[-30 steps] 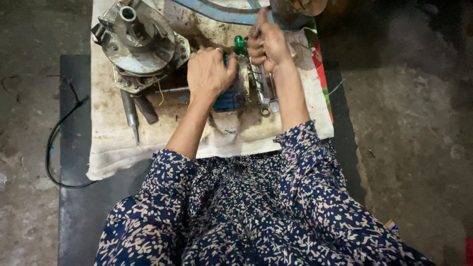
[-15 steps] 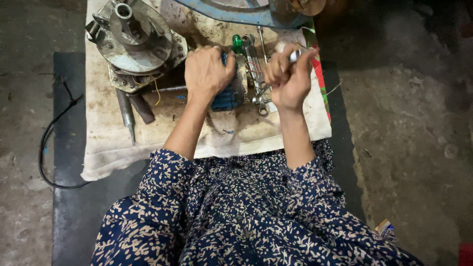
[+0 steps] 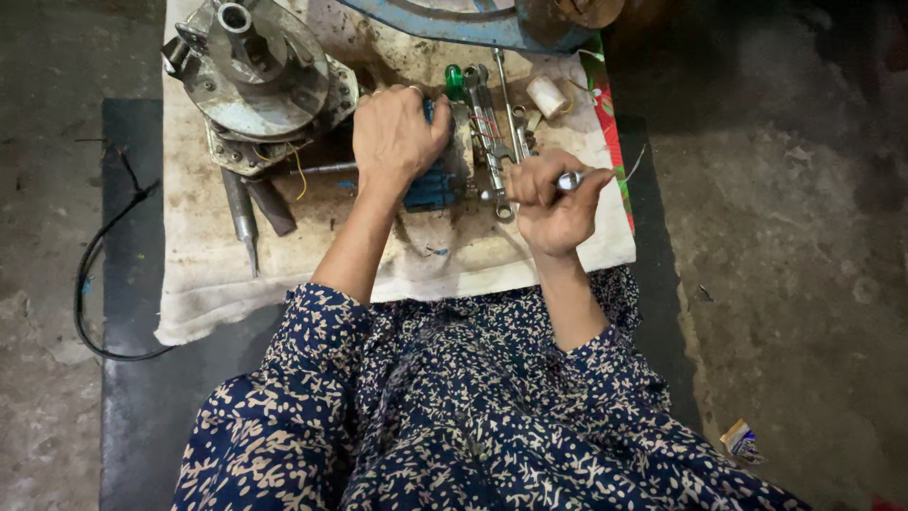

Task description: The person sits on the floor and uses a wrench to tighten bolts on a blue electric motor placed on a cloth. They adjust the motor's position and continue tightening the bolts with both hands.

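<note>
Presently the right hand (image 3: 553,203) is closed in a fist around a small silvery metal tool (image 3: 570,179), of which only the bright rounded end shows past the thumb and forefinger; its full shape cannot be told. This hand is raised just above the near right part of a stained white cloth (image 3: 426,260), beside a loose group of wrenches (image 3: 492,132) lying lengthwise on that cloth. The left hand (image 3: 397,137) lies palm down, fingers curled, pressed over a blue part (image 3: 433,189) near the middle of the cloth; whether it grips or merely steadies the part cannot be told. Just beyond its knuckles sits a green-handled screwdriver (image 3: 455,81). To the left stands a round grey metal hub assembly (image 3: 255,71) with a central boss, and near it lie a steel punch (image 3: 239,213) and a darker rod (image 3: 271,206). A small pale roll (image 3: 548,96) rests at the far right of the cloth, and a blue metal frame (image 3: 445,24) crosses the top edge. The cloth lies on a dark mat (image 3: 128,378) on a concrete floor (image 3: 804,237), with a black cable (image 3: 104,255) looping at the left. Judgement: the work stands at the tool-in-hand stage, the blue part being held down. The next move would call for bringing the tool's end squarely onto the blue part while the left hand keeps it from shifting.
</note>
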